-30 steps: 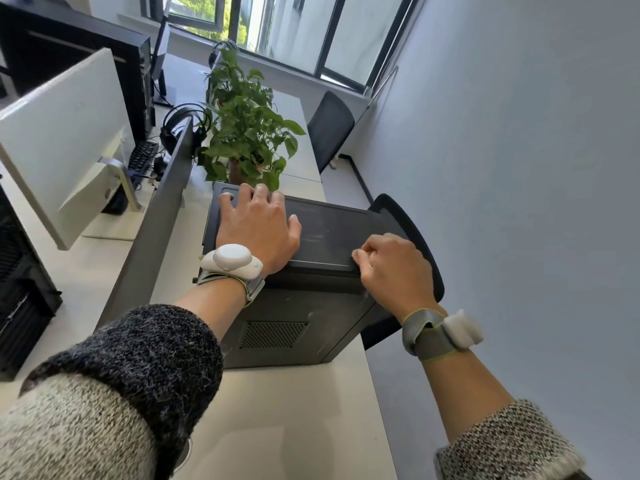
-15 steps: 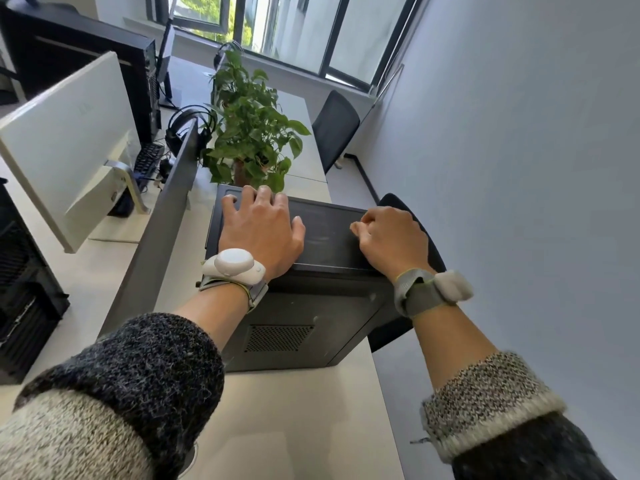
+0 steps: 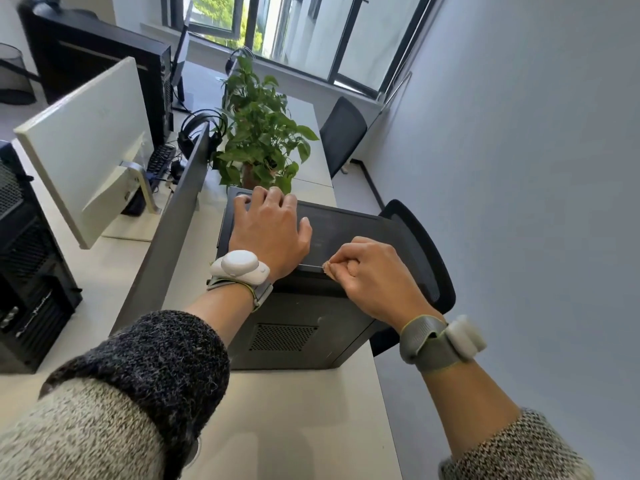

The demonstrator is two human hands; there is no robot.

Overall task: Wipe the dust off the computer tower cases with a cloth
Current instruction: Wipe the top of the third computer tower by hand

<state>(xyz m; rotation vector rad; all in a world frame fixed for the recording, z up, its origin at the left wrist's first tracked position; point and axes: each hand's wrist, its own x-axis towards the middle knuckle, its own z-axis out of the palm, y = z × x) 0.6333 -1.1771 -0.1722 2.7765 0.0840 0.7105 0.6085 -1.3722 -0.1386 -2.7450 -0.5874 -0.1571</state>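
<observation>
A dark grey computer tower case [image 3: 294, 327] stands on the white desk [image 3: 284, 420], its black top panel facing up. My left hand [image 3: 270, 230] lies flat on the left part of that top, fingers reaching the far edge. My right hand [image 3: 370, 271] sits at the near edge of the top, fingers curled round a small tan cloth [image 3: 327, 266]; only a corner of the cloth shows at my fingertips.
A potted green plant [image 3: 259, 140] stands right behind the tower. A grey divider [image 3: 169, 230] runs along the left; beyond it are a white monitor [image 3: 86, 140], headphones [image 3: 197, 129] and another black tower [image 3: 27, 271]. A black chair [image 3: 422, 258] sits at the right.
My right hand slid along the tower's top, first away and then back toward the near edge and leftward. The left hand stayed flat in place.
</observation>
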